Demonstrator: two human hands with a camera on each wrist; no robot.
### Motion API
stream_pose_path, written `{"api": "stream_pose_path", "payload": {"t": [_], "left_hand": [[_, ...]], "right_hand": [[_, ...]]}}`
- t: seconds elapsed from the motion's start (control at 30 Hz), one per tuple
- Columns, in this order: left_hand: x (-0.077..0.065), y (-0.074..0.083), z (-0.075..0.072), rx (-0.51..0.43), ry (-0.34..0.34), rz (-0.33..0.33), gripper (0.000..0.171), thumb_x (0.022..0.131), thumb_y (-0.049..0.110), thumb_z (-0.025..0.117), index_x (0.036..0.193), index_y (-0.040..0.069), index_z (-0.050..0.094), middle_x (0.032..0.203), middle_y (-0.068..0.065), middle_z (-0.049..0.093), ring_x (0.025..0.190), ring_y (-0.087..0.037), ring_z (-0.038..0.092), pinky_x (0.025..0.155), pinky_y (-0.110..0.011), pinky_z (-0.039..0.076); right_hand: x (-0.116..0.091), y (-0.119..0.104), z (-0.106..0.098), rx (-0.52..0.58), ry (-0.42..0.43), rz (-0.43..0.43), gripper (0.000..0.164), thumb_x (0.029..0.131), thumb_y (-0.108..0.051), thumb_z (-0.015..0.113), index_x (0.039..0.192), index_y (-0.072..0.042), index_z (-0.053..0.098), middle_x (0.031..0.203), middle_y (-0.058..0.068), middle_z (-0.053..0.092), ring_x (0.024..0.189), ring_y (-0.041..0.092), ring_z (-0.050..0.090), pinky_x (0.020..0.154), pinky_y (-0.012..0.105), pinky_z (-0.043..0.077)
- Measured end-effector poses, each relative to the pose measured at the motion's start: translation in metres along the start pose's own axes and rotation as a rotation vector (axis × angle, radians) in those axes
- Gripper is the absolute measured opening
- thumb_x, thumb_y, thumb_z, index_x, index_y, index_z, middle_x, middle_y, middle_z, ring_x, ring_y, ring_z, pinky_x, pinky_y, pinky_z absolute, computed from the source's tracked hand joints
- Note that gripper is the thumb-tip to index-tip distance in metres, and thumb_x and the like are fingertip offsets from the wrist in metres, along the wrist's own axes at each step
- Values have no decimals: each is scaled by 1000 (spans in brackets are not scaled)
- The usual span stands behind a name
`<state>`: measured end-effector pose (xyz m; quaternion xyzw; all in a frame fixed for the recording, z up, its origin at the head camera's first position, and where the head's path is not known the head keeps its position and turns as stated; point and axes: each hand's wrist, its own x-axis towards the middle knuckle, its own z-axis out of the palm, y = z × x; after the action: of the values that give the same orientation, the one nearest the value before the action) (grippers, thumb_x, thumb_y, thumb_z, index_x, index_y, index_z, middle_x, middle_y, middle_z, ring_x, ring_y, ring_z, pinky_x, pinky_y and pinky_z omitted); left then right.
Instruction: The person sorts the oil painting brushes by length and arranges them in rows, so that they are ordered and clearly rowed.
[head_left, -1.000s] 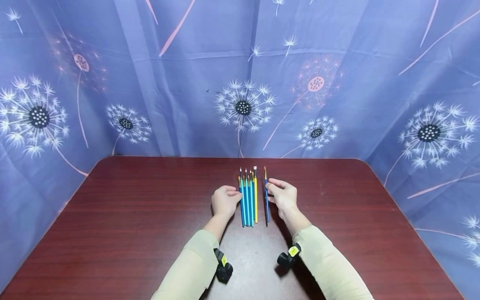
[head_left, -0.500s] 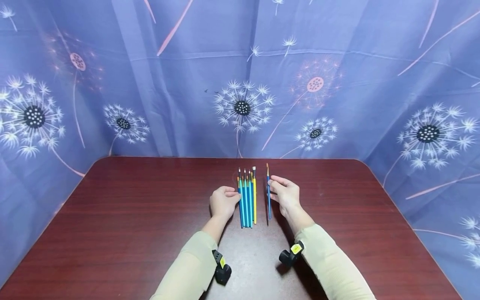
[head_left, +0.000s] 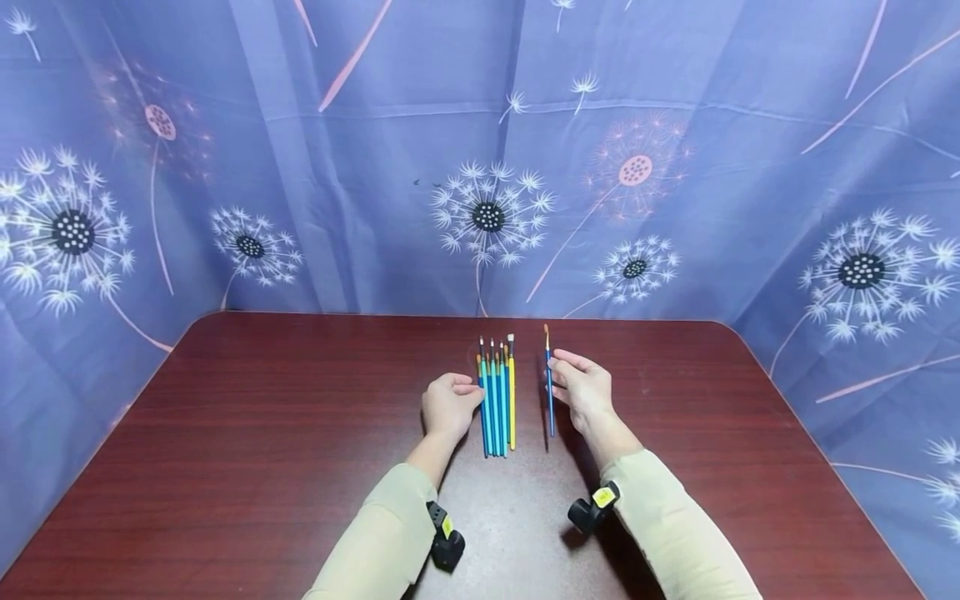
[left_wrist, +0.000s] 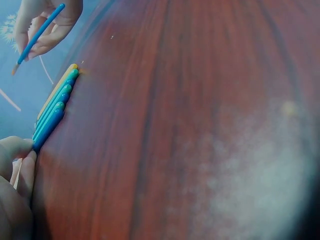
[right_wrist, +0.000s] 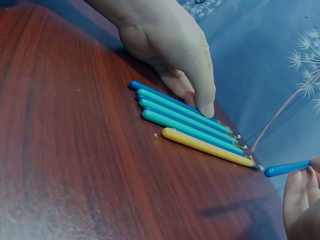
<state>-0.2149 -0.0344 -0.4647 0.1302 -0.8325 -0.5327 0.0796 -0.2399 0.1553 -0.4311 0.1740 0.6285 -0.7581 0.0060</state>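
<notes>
A row of several paintbrushes lies side by side on the table, bristles away from me: dark blue and turquoise ones [head_left: 492, 408], with a yellow paintbrush [head_left: 512, 404] at the right end. At the row's left end, my left hand [head_left: 450, 407] has its thumb and finger at the outermost dark blue paintbrush [right_wrist: 162, 95], seeming to pinch it. To the right of the row, my right hand [head_left: 585, 392] pinches a blue paintbrush [head_left: 551, 404] with orange-brown bristles, held above the table. Its handle end [right_wrist: 287, 168] shows in the right wrist view.
The dark red-brown wooden table [head_left: 300, 400] stretches out on both sides of the hands. Behind it hangs a blue cloth [head_left: 375, 208] printed with dandelions. Small black cameras [head_left: 447, 542] sit on both sleeves.
My right hand has moved right with the blue paintbrush, widening the gap to the row, and the brush has lifted off its shadow. The left hand and the row stay put.
</notes>
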Motion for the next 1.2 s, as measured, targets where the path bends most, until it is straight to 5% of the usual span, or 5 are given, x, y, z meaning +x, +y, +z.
{"api": "stream_pose_path", "payload": {"t": [1.2], "left_hand": [[0, 1, 0, 19, 14, 8, 22, 77, 22, 76, 95, 11, 70, 82, 0, 75, 81, -15, 71, 83, -38, 51]], "right_hand": [[10, -13, -16, 60, 8, 11, 41, 87, -2, 59, 127, 2, 53, 62, -8, 65, 63, 6, 66, 52, 18, 52]]}}
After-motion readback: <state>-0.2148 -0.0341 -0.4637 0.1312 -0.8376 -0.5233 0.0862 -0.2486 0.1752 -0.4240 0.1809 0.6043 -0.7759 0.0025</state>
